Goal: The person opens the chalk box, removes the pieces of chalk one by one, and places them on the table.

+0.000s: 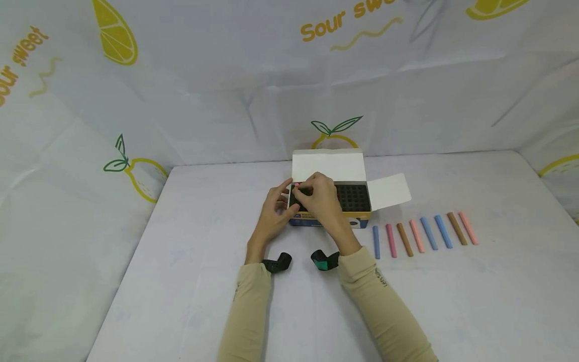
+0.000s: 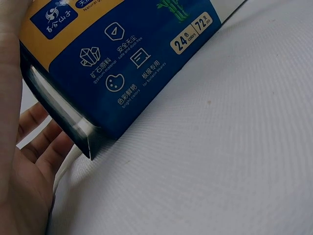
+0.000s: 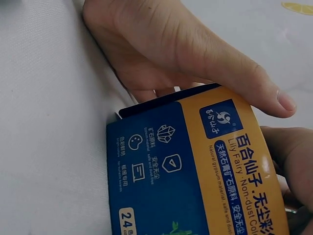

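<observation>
A: Left side first. Left hand (image 1: pixel 273 213) braces the left end of the open blue-and-orange cardboard chalk box (image 1: pixel 332 201), which sits mid-bench on the white cloth-covered bench (image 1: pixel 181 281). Its fingers (image 2: pixel 36 142) lie straight against the end wall, thumb along the top edge; a steadying touch, nothing clenched

B: And the right hand (image 1: pixel 322 201)?

A: Over the box's left part, fingers pinching a short pink chalk stick (image 1: pixel 296 185) at its upper end, just above the dark slotted foam insert (image 1: pixel 350 197)

B: Handling?

A: My judgement: the stick is light, rigid, brittle and dusty, so it would snap under sideways load. Best taken near the top with two fingertips and kept upright. The box is light, thin card; it would slide without that bracing hand, so hold it by the end walls

B: Counts?

A: One box, lid flap up, side flap out to the right. One stick in hand. Right of the box, a row of loose chalk sticks (image 1: pixel 422 235) lying apart on the bench: eight in all – three blue, three pink, two brown. Two wrist straps, one per sleeve
</observation>
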Demonstrator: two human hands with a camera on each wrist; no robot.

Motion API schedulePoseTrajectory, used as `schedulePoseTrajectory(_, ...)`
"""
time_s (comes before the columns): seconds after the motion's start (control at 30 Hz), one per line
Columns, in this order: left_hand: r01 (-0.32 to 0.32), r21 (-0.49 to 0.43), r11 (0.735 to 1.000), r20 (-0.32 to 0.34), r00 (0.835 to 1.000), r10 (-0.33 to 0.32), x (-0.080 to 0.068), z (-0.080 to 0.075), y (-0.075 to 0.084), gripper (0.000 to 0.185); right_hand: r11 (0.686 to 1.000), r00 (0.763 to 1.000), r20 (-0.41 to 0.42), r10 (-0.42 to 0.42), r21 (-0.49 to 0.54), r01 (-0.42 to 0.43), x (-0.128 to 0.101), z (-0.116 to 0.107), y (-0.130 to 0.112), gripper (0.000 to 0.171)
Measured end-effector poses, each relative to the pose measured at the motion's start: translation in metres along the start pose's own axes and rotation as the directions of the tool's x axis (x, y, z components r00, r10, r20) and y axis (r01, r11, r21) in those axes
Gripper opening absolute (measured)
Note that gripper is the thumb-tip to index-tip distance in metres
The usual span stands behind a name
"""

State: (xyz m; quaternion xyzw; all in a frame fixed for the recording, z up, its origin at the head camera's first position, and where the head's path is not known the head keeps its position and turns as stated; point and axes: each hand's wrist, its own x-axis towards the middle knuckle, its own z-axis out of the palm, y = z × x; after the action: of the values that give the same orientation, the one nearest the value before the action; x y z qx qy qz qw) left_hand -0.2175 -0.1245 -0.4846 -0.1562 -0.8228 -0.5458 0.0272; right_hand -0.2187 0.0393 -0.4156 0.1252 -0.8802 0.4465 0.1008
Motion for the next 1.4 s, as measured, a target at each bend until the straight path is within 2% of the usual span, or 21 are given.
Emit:
schedulePoseTrajectory(0.27, -0.009, 0.008, 1.0, 0.004, 1.0, 0.009, 0.001, 0.0, -0.002, 0.109, 0.998, 0.994, -0.112, -0.007, 0.063, 0.014, 0.004, 0.001, -0.004, 0.019)
schedulePoseTrajectory(0.5, -0.017, 0.006, 1.0, 0.004, 1.0, 0.017, 0.001, 0.0, -0.003, 0.108, 0.998, 0.998, -0.062, 0.007, 0.064, -0.003, 0.004, 0.002, -0.004, 0.022)
schedulePoseTrajectory(0.63, -0.017, 0.009, 1.0, 0.001, 1.0, 0.017, 0.0, 0.001, -0.002, 0.108, 0.995, 0.996, -0.093, -0.018, 0.092, 0.027, 0.005, 0.0, -0.005, 0.022)
schedulePoseTrajectory(0.9, -0.017, -0.001, 1.0, -0.003, 1.0, 0.017, 0.002, 0.001, -0.003, 0.109, 0.981, 0.978, -0.205, -0.044, 0.174, 0.081, 0.01, -0.018, -0.013, 0.019)
schedulePoseTrajectory(1.4, -0.03, -0.002, 1.0, -0.009, 1.0, 0.03, 0.002, 0.001, -0.001, 0.107, 0.985, 0.966, -0.249, -0.066, 0.137, 0.103, -0.005, -0.055, -0.011, 0.015)
